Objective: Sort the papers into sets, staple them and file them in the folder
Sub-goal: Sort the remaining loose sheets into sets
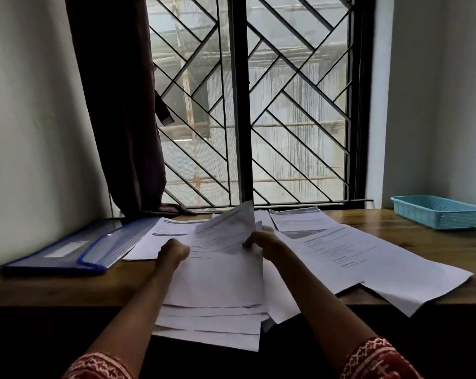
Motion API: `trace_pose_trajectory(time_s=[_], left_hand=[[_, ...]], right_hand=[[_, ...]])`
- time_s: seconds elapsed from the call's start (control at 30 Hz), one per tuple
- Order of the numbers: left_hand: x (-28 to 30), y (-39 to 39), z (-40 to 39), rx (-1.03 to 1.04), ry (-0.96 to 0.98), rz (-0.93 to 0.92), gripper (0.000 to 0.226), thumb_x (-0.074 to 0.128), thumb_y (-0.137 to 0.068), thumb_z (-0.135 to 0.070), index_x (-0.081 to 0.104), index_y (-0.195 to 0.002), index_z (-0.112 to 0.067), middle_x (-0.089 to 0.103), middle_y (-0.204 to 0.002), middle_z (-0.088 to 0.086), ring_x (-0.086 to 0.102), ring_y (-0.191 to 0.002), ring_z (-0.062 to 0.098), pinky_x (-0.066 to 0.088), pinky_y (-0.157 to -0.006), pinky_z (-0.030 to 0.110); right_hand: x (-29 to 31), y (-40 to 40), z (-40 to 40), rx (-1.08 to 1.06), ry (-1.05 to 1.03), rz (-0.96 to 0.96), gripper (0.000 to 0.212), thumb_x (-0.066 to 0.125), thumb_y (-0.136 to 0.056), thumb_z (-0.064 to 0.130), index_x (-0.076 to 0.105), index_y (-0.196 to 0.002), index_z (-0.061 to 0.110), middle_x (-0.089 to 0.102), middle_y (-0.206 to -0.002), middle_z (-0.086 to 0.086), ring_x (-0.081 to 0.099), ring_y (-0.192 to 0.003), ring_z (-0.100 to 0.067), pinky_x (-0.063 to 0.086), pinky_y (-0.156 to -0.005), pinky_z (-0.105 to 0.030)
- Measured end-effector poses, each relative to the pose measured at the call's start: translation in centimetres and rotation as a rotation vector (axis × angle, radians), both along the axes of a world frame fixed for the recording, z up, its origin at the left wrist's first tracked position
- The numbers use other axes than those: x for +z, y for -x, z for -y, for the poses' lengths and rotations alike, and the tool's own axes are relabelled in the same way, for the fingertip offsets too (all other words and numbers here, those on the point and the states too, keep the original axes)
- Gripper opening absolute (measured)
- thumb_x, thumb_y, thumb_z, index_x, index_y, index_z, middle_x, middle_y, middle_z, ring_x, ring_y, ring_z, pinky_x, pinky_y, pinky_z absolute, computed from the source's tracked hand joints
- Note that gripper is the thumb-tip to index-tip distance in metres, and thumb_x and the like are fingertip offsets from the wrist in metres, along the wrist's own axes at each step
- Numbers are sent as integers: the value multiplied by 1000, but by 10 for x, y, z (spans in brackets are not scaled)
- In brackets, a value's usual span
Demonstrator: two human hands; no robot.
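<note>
White paper stack (pixel 215 291) overhangs the worktop (pixel 53 288) front edge, long axis running toward the window. Left hand (pixel 174 251) grips its left side; right hand (pixel 261 242) pinches a lifted sheet (pixel 228 222). Blue folder (pixel 75 250) lies far left – left hand nearer.

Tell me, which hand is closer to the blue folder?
Left. The left hand holds the paper stack just right of the blue folder; the right hand grips papers farther right.

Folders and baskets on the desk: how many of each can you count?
1 blue folder at the desk's left end, and 1 turquoise basket at the far right corner. Loose papers could hide more.
</note>
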State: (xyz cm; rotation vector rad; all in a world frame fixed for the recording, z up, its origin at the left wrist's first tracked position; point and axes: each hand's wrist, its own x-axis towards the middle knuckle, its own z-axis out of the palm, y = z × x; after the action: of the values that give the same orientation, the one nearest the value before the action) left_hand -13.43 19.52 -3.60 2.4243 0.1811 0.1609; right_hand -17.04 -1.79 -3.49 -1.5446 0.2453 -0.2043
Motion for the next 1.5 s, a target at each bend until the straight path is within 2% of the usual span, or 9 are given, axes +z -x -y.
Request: trace_pose_trajectory(time_s=[0.07,0.17,0.37,0.5,0.77,0.93,1.17,1.37,1.5], left_hand=[[6,3,-2,-7,138,33,45,51,-92,-29,53,-123,2,55,-128,21,51,-118,34,42,-93,32],[20,1,-3,-49,345,91,50,49,-94,-33,51,-125,7,53,-128,26,53,-117,36,46,-96,38],[94,18,14,-4,447,484,42,45,-96,-17,44,-128,10,46,-133,29,44,-124,39,34,-100,39],[135,27,23,-18,510,704,34,44,-95,-10,46,-121,11,51,-125,29,48,-118,38,33,-94,40],[119,57,37,-57,584,838,46,52,-94,-19,41,-127,10,49,-128,28,47,-119,38,28,-89,35],[80,54,38,-34,669,777,45,47,-93,-28,46,-122,7,56,-116,30,53,-108,42,36,-81,40],[47,49,48,-48,557,663,31,38,-99,-14,43,-120,8,53,-119,30,50,-110,43,36,-82,42],[27,50,50,-55,494,614,32,38,-99,-17,45,-121,4,55,-121,28,50,-112,43,37,-86,43],[32,45,45,-5,411,589,31,38,-99,-17,49,-119,4,52,-124,27,47,-116,41,36,-88,42]], right_hand=[[14,7,-2,2,-72,123,34,57,-64,-18,58,-93,-1,59,-87,-15,59,-77,-28,51,-55,-27],[41,16,-4,32,-124,325,34,56,-48,-11,58,-80,0,57,-66,-9,52,-62,-21,48,-49,-22],[109,19,-10,-173,13,692,41,61,-47,8,60,-87,15,59,-81,-11,54,-71,-22,46,-59,-34],[150,31,-12,-266,110,811,36,63,-64,-3,60,-99,6,59,-83,-11,55,-75,-23,48,-60,-38],[133,56,3,-336,241,685,38,76,-72,15,58,-105,11,65,-83,2,63,-78,-19,54,-74,-36],[91,48,12,-357,210,592,36,76,-58,30,54,-86,25,71,-88,-7,68,-83,-28,55,-77,-49],[68,47,5,-360,240,550,33,72,-71,10,59,-101,14,66,-90,-5,64,-89,-30,55,-77,-46],[41,47,4,-389,223,339,54,69,-75,29,46,-123,17,63,-108,-9,59,-102,-31,51,-86,-41],[32,47,7,-344,212,317,57,65,-82,22,36,-130,13,61,-115,-13,57,-106,-31,48,-90,-39]])
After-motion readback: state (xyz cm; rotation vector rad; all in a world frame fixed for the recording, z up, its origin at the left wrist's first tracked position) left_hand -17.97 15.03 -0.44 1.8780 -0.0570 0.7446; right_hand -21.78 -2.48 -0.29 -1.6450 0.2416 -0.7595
